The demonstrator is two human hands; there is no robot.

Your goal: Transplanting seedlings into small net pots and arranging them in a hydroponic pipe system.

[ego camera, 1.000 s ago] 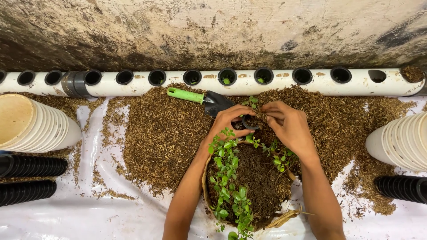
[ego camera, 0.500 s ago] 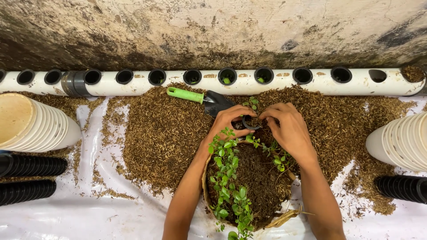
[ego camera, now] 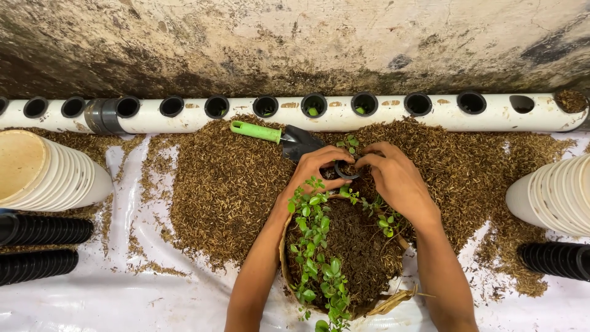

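Net pot (ego camera: 345, 170), small, black and round, sits between both hands at the far rim of a woven basket (ego camera: 289, 270), above a heap of brown husk (ego camera: 227, 184). The left hand (ego camera: 316, 169) curls around the pot's left side, fingers narrow and pinched on its rim. The right hand (ego camera: 399, 178) closes on the right side in the same way, fingertips meeting the left ones over the pot. Both hands hold it together; what is inside the pot is hidden by the fingers.

The basket is filled with dark soil (ego camera: 356, 246), and small green seedlings (ego camera: 313, 246) trail along its left edge and down toward the near side, with a few more sprigs under the right wrist. Just beyond the hands lies a trowel (ego camera: 276, 135) with a green handle and a dark blade, resting on the husk with its blade pointing toward the pot.

Behind it a white pipe (ego camera: 295, 120) runs along the stained wall (ego camera: 295, 43), pierced with a row of round holes; 2 of them show a bit of green. Stacks of white cups (ego camera: 55, 178) lie on their sides at the left and at the right (ego camera: 553, 197), with stacks of black pots (ego camera: 43, 230) below them. White plastic sheet (ego camera: 123, 301) covers the surface under it all.
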